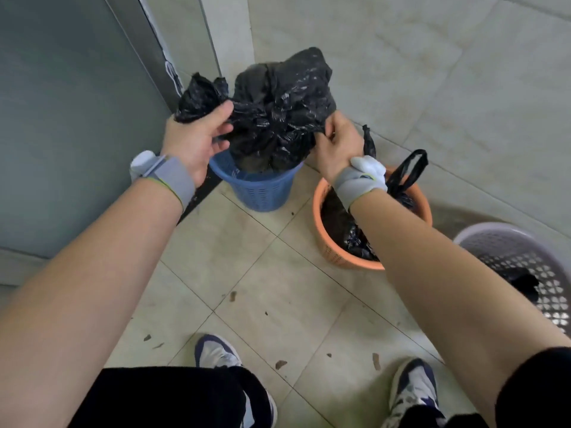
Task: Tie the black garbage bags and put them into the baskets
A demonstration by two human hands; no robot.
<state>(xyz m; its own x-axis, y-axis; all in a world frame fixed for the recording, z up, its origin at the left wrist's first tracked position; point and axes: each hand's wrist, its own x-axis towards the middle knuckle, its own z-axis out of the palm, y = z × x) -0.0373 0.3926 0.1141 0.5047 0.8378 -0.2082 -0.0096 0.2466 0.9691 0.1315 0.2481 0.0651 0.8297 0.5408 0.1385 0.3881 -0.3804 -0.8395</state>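
Midway: left hand (197,140) and right hand (336,143) both grip the black garbage bag (278,109) over the blue basket (259,189), untied; orange basket (327,242) holds a bag; lilac basket (519,267) too, apparently.

You stand on a pale tiled floor (247,273) (flecked with debris), a grey door (61,118) at your left

Single head-worn wide-angle view, looking steeply down and forward along both forearms, close range. The blue basket (258,188) sits upper centre; the tiled floor (278,304) fills the frame below it, with the wearer's shoes (216,353) at the bottom edge. No second view to overlap.
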